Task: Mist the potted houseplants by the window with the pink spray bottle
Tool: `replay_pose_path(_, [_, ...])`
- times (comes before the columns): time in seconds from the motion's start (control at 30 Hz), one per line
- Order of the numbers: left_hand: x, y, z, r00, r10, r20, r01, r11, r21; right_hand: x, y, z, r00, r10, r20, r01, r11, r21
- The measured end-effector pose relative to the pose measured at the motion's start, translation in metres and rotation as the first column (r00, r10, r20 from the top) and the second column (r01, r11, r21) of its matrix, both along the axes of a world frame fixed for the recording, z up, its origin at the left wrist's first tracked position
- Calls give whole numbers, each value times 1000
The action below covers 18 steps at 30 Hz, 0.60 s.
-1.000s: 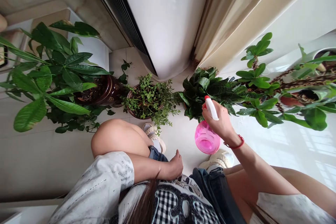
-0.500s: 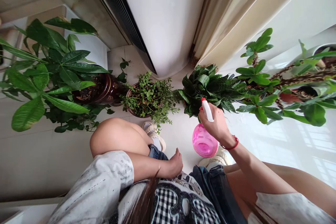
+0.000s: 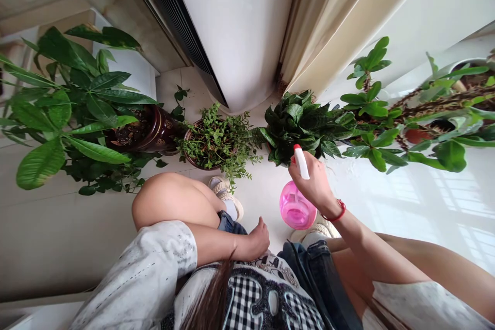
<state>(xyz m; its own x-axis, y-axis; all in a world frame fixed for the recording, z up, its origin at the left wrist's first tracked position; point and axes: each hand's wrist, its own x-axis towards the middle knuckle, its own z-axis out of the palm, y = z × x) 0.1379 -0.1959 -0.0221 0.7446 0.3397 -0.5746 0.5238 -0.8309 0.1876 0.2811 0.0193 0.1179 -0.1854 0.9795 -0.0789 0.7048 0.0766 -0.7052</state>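
My right hand [image 3: 315, 185] is closed around the white and red trigger head of a pink spray bottle [image 3: 296, 209], held above the floor. The nozzle points at a dark-leaved potted plant [image 3: 303, 124] just in front. My left hand [image 3: 258, 240] rests curled in a loose fist against my lap, beside my raised left knee [image 3: 170, 203]; nothing shows in it. A small fine-leaved potted plant [image 3: 218, 142] stands between the knee and the bottle.
A large-leaved plant in a dark glazed pot [image 3: 150, 131] fills the left. Taller leafy plants [image 3: 386, 113] spread to the right. A white standing air conditioner [image 3: 235, 31] and a beige curtain [image 3: 328, 15] rise behind the pots. The floor is pale tile.
My right hand and the spray bottle have drifted a little to the left and toward the dark-leaved plant. My left hand has stayed in place.
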Motion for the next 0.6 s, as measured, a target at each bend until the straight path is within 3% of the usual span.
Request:
replay_pose_path(0.3, [2,-21,-9,999,-15,43,13,999,38,0,-27,-14,997,61,44,-61,998,7])
replay_pose_path(0.6, [0,-23,8,995,-96,-41,98,994,46,0,-46,-16,993,93,77,-97,994,42])
